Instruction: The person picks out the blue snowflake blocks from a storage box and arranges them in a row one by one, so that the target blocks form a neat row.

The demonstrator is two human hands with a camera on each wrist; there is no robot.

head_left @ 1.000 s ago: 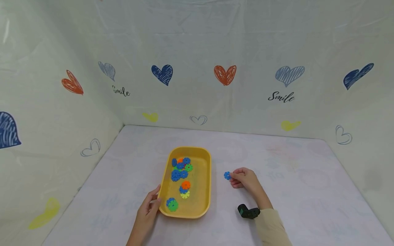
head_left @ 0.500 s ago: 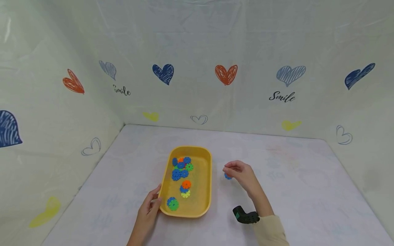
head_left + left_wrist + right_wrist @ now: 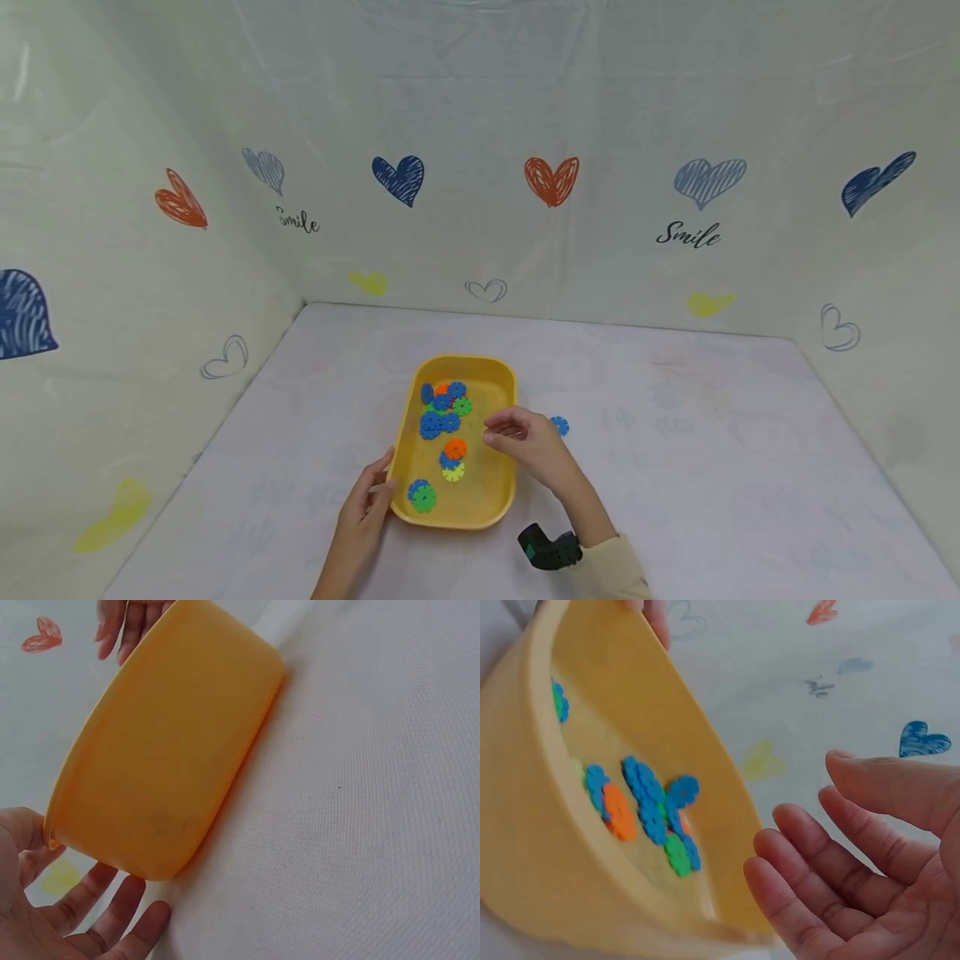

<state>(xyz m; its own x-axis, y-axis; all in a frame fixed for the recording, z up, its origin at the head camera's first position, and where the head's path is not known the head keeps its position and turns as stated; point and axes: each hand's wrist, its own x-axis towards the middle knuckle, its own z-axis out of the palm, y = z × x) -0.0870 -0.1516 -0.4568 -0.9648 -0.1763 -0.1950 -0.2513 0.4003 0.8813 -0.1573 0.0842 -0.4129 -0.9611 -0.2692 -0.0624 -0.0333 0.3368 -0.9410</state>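
Observation:
A yellow plastic tray [image 3: 480,504] sits on the table, with several notched plastic discs in blue, green, orange and yellow inside. My left hand [image 3: 362,517] holds its near left side, thumb at the rim and fingers along the outer wall in the left wrist view. Over the tray's right side hovers my right hand [image 3: 528,442], its fingers [image 3: 802,889] loosely bent and nothing between them. Just beyond that hand, a single blue notched disc [image 3: 560,426] lies on the table. Within the tray, an orange disc [image 3: 619,811] and a green disc [image 3: 677,855] show among the blue ones.
A black wrist device [image 3: 550,548] sits on my right wrist, by a beige sleeve [image 3: 611,571]. White sheeting [image 3: 480,108] printed with hearts stands behind the table and along its sides. The pale table surface [image 3: 712,467] stretches out to the right.
My right hand has let go of the blue disc, leaving it on the table right of the tray, and has moved left over the tray. The left hand stays at the tray.

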